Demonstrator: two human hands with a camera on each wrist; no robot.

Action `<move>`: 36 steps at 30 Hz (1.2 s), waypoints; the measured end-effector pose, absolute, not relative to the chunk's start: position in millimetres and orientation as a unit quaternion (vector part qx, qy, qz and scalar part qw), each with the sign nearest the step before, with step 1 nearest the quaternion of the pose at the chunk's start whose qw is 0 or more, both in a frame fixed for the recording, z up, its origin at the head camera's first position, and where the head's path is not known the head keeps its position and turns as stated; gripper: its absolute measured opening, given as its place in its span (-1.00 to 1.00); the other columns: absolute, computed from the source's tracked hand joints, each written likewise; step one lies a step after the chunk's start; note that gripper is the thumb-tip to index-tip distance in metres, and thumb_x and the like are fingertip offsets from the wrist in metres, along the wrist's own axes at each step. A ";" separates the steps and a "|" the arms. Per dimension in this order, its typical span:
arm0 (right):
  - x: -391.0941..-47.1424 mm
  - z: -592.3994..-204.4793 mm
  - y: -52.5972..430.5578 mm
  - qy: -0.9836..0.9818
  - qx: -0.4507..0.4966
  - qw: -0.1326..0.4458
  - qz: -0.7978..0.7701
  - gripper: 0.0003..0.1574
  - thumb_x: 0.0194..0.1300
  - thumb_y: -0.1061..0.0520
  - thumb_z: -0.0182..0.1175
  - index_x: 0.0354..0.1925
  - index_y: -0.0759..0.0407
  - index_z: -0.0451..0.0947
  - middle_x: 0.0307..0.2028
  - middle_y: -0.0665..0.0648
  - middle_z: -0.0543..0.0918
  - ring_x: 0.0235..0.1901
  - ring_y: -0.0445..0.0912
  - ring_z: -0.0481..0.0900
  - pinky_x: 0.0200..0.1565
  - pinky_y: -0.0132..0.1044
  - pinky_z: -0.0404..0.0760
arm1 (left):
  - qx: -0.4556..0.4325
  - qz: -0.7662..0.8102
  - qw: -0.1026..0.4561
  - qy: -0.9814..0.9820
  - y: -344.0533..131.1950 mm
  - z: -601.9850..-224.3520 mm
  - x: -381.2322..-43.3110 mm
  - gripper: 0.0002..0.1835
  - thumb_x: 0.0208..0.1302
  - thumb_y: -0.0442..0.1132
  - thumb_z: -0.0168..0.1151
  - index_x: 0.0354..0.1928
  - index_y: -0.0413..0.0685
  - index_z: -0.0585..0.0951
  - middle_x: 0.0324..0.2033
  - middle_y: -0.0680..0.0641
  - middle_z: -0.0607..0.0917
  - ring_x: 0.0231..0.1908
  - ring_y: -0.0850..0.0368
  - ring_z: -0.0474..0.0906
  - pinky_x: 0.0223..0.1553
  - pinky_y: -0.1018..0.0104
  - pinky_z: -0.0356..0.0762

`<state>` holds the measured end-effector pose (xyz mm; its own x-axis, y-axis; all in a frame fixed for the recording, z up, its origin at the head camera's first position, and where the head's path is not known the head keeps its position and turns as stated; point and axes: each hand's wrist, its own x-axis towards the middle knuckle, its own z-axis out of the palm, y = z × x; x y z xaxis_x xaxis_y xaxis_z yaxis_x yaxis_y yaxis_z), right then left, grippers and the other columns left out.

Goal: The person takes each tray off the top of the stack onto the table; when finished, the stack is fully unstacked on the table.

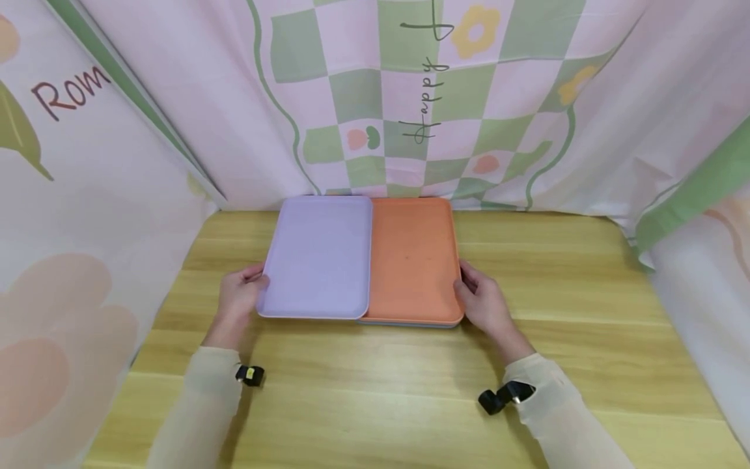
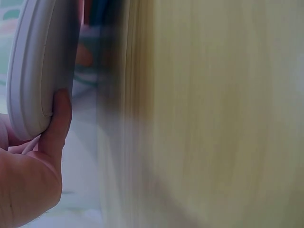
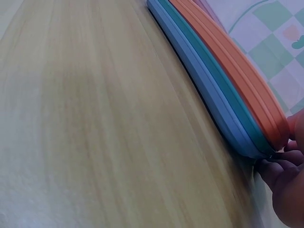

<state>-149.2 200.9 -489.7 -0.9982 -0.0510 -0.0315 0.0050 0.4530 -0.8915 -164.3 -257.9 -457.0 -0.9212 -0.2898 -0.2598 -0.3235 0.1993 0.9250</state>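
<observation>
A lavender tray (image 1: 316,257) is raised off the table and partly overlaps an orange tray (image 1: 413,260). My left hand (image 1: 240,293) pinches its left edge, and the left wrist view shows the fingers (image 2: 59,114) pressed against that tray's side. Under the orange tray lie a teal tray (image 3: 221,78) and a light blue tray (image 3: 204,90), stacked on the table. My right hand (image 1: 483,299) holds the right edge of this stack, thumb by the orange rim. In the right wrist view its fingers (image 3: 270,173) reach round the stack's corner.
The wooden table (image 1: 363,397) spreads in front of the trays and to both sides. Behind it hangs a checkered curtain (image 1: 410,98), close to the trays' far edges. More patterned cloth (image 1: 88,228) borders the left side.
</observation>
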 end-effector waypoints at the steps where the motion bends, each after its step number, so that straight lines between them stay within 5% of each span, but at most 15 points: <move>1: -149.3 -489.8 200.8 0.853 -0.013 0.027 -0.522 -0.31 0.69 0.21 0.03 0.62 0.42 0.19 0.53 0.50 0.40 0.52 0.29 0.43 0.35 -0.37 0.55 | -0.200 0.599 0.014 0.775 -261.4 -456.5 -164.3 -0.51 0.49 -0.43 0.18 0.42 -0.34 0.56 0.36 -0.44 0.59 -0.19 0.50 0.62 -0.16 0.67 0.63; 5: -149.7 -490.6 200.6 0.855 -0.015 0.023 -0.517 -0.31 0.69 0.23 0.02 0.62 0.45 0.19 0.52 0.51 0.40 0.51 0.30 0.43 0.38 -0.29 0.55 | -0.211 0.591 0.010 0.778 -274.8 -455.8 -164.5 -0.51 0.49 -0.44 0.18 0.42 -0.35 0.55 0.38 -0.45 0.58 -0.25 0.56 0.58 -0.17 0.67 0.61; 11: -148.8 -491.3 200.2 0.858 -0.017 0.015 -0.513 -0.32 0.67 0.24 0.04 0.60 0.46 0.22 0.49 0.51 0.43 0.49 0.29 0.47 0.31 -0.47 0.54 | -0.230 0.585 -0.003 0.778 -293.6 -458.3 -164.7 -0.49 0.49 -0.44 0.17 0.44 -0.33 0.53 0.41 -0.41 0.56 -0.24 0.58 0.54 -0.16 0.69 0.57; 17: -148.5 -490.6 200.0 0.857 -0.020 0.018 -0.515 -0.31 0.68 0.22 0.04 0.61 0.45 0.20 0.51 0.51 0.41 0.50 0.29 0.45 0.35 -0.32 0.56 | -0.251 0.565 -0.038 0.785 -307.7 -460.8 -164.2 -0.52 0.49 -0.44 0.16 0.40 -0.31 0.58 0.37 -0.40 0.61 -0.21 0.53 0.52 -0.15 0.68 0.54; 27: -149.3 -493.8 200.5 0.852 -0.022 0.015 -0.522 -0.32 0.68 0.24 0.03 0.61 0.46 0.20 0.51 0.52 0.41 0.49 0.28 0.45 0.14 -0.77 0.43 | -0.284 0.535 -0.053 0.794 -329.3 -466.9 -167.9 -0.50 0.46 -0.44 0.09 0.41 -0.30 0.57 0.40 -0.36 0.60 0.34 -0.06 0.52 0.05 0.56 0.46; 36: -148.4 -493.9 201.2 0.853 -0.027 0.009 -0.521 -0.32 0.68 0.23 0.05 0.61 0.44 0.22 0.50 0.50 0.43 0.49 0.27 0.47 0.16 -0.73 0.45 | -0.292 0.521 -0.043 0.801 -346.0 -469.9 -171.5 -0.47 0.45 -0.43 0.07 0.43 -0.34 0.53 0.44 -0.36 0.55 0.48 -0.12 0.43 0.48 0.20 0.47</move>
